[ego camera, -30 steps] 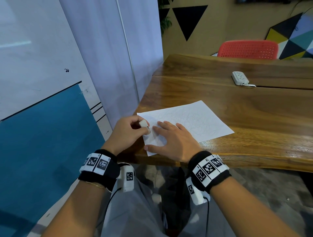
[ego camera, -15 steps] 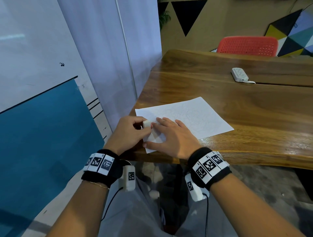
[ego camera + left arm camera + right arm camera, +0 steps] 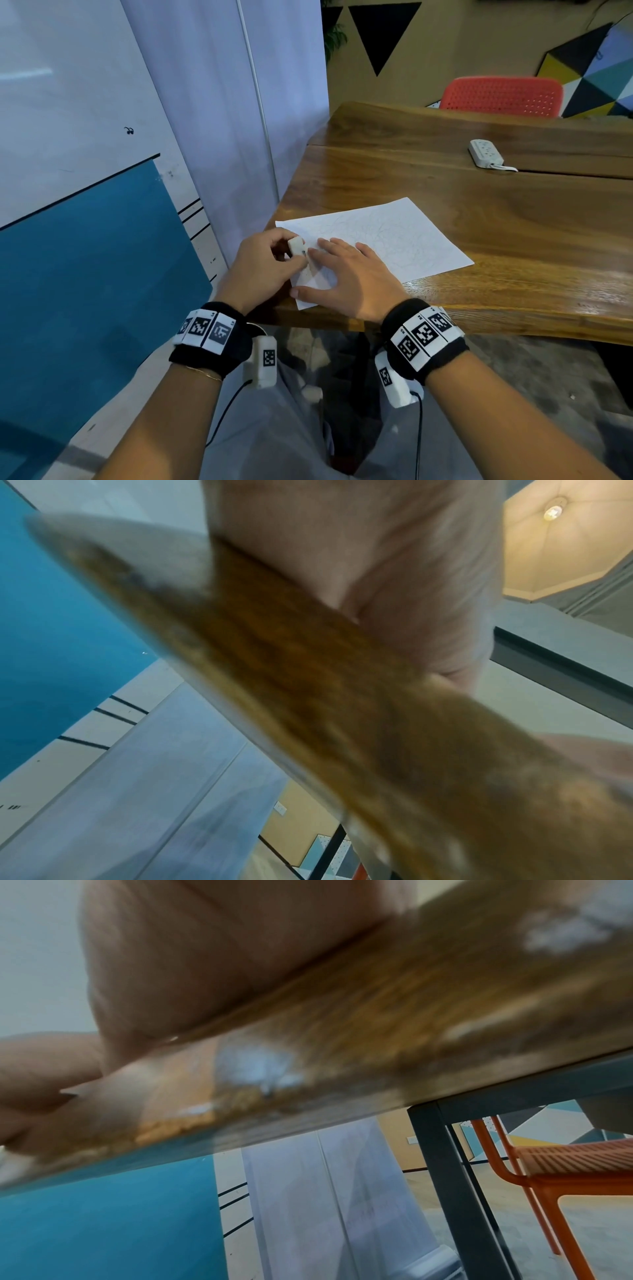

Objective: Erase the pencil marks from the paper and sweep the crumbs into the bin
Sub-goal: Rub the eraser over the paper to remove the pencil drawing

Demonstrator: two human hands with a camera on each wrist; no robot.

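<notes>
Gripping a white eraser (image 3: 296, 246) between curled fingers and thumb, the left hand (image 3: 261, 265) worked the near-left corner of the paper (image 3: 404, 236), which lay on the table (image 3: 513, 240) close to its front edge. The right hand (image 3: 346, 274) pressed the sheet flat, fingers straight and spread. Against the head view a second before, the eraser had slid only slightly along that corner, so rubbing was under way but barely advanced: faint pencil lines covered most of the sheet, and no bin was in sight. A power strip (image 3: 486, 154) sat well apart, far across the table.

From the left wrist, only the blurred table edge (image 3: 308, 696) and the heel of the hand showed; fingers could not be told.

The right wrist view showed much the same, with an orange chair (image 3: 565, 1161) beyond.
</notes>
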